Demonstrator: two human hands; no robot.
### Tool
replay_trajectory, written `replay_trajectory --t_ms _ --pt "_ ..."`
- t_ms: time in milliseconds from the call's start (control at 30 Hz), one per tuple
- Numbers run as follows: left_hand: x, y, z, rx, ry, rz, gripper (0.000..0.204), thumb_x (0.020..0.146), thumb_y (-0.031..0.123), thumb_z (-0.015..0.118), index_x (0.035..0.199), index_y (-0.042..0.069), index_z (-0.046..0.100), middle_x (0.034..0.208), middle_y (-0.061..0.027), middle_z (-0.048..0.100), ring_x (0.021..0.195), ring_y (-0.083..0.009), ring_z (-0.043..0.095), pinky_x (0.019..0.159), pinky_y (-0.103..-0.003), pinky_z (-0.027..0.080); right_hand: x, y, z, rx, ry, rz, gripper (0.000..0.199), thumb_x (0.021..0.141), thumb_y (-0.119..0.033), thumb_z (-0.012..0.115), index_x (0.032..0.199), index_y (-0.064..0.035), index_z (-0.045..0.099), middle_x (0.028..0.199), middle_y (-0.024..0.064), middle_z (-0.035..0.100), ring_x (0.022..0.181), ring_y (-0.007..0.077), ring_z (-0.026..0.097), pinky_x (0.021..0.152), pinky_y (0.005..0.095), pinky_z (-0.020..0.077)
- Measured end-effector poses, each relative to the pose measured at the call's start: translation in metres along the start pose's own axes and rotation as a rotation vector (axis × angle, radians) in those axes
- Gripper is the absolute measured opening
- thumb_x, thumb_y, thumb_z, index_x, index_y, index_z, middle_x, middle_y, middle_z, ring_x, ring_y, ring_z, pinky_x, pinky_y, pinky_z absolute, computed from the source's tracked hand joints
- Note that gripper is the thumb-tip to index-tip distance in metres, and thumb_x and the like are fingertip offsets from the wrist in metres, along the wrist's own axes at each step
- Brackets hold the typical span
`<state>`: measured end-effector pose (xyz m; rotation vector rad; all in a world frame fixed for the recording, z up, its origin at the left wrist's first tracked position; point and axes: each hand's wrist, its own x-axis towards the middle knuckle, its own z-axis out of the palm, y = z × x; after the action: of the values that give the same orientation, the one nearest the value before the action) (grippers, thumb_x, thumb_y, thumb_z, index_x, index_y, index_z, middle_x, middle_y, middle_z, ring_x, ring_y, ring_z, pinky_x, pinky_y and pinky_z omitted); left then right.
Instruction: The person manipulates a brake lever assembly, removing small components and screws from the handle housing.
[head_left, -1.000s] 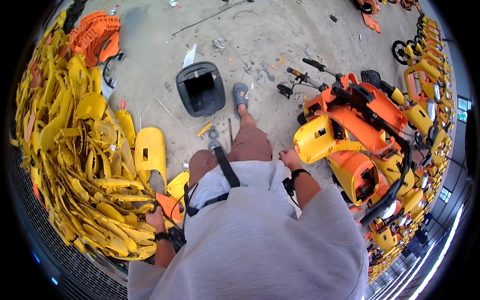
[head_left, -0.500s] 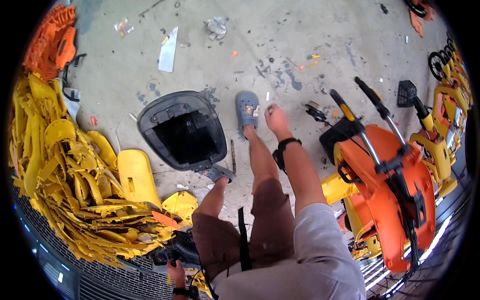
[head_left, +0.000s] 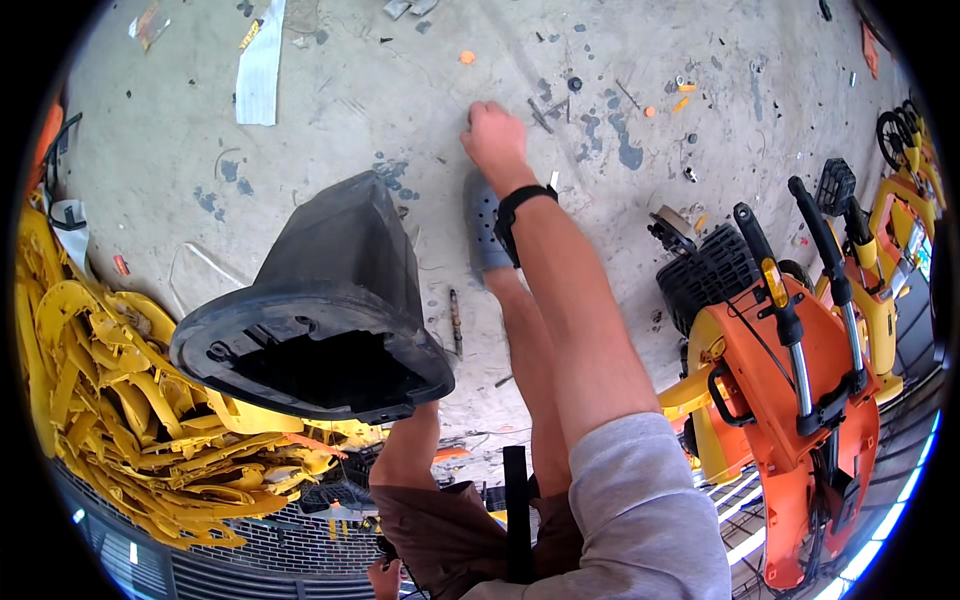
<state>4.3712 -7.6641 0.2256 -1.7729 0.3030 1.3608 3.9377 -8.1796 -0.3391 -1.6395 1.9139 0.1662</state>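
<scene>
Nearer now, black basket, right hand.

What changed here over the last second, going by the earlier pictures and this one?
The person bent further forward, and the right hand went from beside the hip out over the concrete floor, past the grey shoe. It holds nothing that shows. The black plastic basket now looms much closer below the camera. The left hand stayed low near the dark grate. The yellow parts pile and the orange vehicle stayed put.
</scene>
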Motion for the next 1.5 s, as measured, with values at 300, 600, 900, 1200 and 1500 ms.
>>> replay_trajectory --t_ms 300,600,900,1200,1500 --pt "0.018 -0.067 0.006 -0.170 -0.010 -0.044 0.043 0.089 0.019 0.065 0.126 -0.001 0.056 0.112 -0.0140 0.057 0.099 -0.0253 0.055 0.081 -0.041 0.048 -0.047 0.038 -0.023 0.347 0.180 0.103 0.021 0.075 -0.012 0.062 0.096 -0.0094 0.060 0.094 0.0107 0.058 0.090 0.0331 0.059 0.075 0.0418 0.0505" --pt "0.001 0.071 -0.028 -0.524 0.072 -0.112 0.030 0.077 0.013 0.070 0.095 -0.009 0.063 0.065 -0.0075 0.064 0.049 -0.0111 0.059 0.047 -0.026 0.049 0.007 0.008 -0.008 -0.223 0.079 -0.204 0.030 0.073 -0.014 0.068 0.100 -0.0122 0.053 0.095 0.0062 0.059 0.094 0.0257 0.061 0.075 0.0405 0.0515" --pt "-0.004 0.095 -0.028 -0.537 0.046 -0.062 0.036 0.079 0.009 0.069 0.108 -0.010 0.062 0.072 -0.0069 0.066 0.058 -0.0094 0.061 0.051 -0.024 0.051 -0.015 0.002 -0.010 -0.089 0.072 -0.127 0.023 0.075 -0.016 0.064 0.095 -0.0098 0.056 0.094 0.0101 0.062 0.086 0.0280 0.063 0.071 0.0400 0.0512" --pt "0.017 0.069 -0.006 -0.462 0.080 0.019 0.023 0.080 0.010 0.070 0.095 -0.006 0.067 0.068 -0.0040 0.065 0.064 -0.0045 0.058 0.055 -0.022 0.046 -0.069 0.064 -0.016 0.442 0.067 0.353 0.026 0.073 -0.025 0.059 0.074 0.0000 0.061 0.080 0.0216 0.065 0.078 0.0376 0.063 0.073 0.0432 0.0495" --pt "0.009 0.101 -0.004 -0.576 0.048 0.105 0.022 0.079 0.001 0.064 0.100 -0.007 0.067 0.083 -0.0037 0.069 0.075 -0.0077 0.061 0.063 -0.023 0.048 -0.009 0.074 -0.059 -0.269 -0.076 0.088 0.040 0.081 -0.027 0.063 0.113 -0.0055 0.054 0.113 0.0146 0.055 0.086 0.0334 0.068 0.072 0.0436 0.0547"
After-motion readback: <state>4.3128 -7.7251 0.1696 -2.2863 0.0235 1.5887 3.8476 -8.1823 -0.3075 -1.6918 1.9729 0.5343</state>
